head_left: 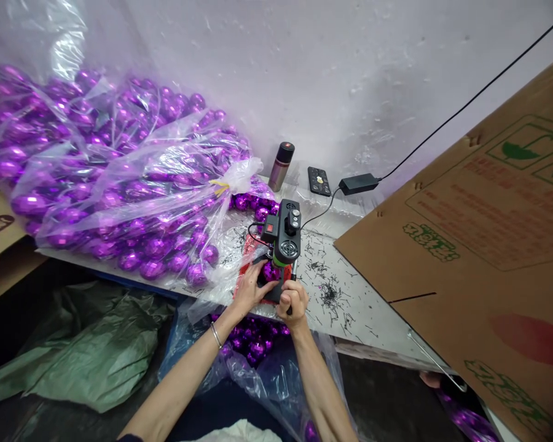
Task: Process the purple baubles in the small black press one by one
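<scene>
A small black bench machine (287,232) with a red switch and round vents stands on the worktable. Under its head sits a shiny purple faceted ball (270,271). My left hand (249,288) has its thumb and fingers closed around the ball from the near left side. My right hand (294,301) is wrapped around the dark handle of the machine's lever (294,271), to the right of the ball. Parts of the ball and the machine's base are hidden by my fingers.
A large tied clear bag of purple balls (120,184) fills the left. Behind the machine are a flask (281,167), a phone (319,181) and a power adapter (359,183). Dark scraps (330,294) litter the worktable (362,279). A cardboard box (470,245) stands right; an open bag of balls (258,347) lies below.
</scene>
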Demonstrator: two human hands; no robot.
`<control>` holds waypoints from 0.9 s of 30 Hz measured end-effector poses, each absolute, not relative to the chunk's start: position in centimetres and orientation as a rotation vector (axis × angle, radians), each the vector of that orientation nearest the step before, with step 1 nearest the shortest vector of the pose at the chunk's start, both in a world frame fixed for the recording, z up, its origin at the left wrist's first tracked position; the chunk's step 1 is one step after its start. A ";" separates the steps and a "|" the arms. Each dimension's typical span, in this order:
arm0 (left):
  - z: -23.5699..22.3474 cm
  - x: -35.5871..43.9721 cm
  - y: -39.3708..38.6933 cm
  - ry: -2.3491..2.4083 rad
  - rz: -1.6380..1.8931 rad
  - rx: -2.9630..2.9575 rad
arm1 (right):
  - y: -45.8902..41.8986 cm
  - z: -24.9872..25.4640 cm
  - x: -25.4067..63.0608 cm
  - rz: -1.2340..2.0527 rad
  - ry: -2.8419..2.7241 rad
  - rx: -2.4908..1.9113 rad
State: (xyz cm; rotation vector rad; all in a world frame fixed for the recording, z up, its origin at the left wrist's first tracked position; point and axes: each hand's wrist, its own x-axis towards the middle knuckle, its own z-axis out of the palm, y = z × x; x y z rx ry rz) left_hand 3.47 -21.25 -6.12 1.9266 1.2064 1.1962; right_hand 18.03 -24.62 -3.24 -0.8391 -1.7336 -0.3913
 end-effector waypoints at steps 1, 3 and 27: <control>-6.1 3.5 -21.2 1.209 1.193 1.926 | -24.5 -3.2 18.0 -0.395 -1.735 -0.836; -6.1 3.4 -21.2 1.220 1.189 1.922 | -24.3 -3.1 17.9 -0.408 -1.747 -0.820; -7.0 1.7 -24.9 1.346 1.325 1.788 | -26.3 8.7 16.2 -0.088 -1.509 -1.046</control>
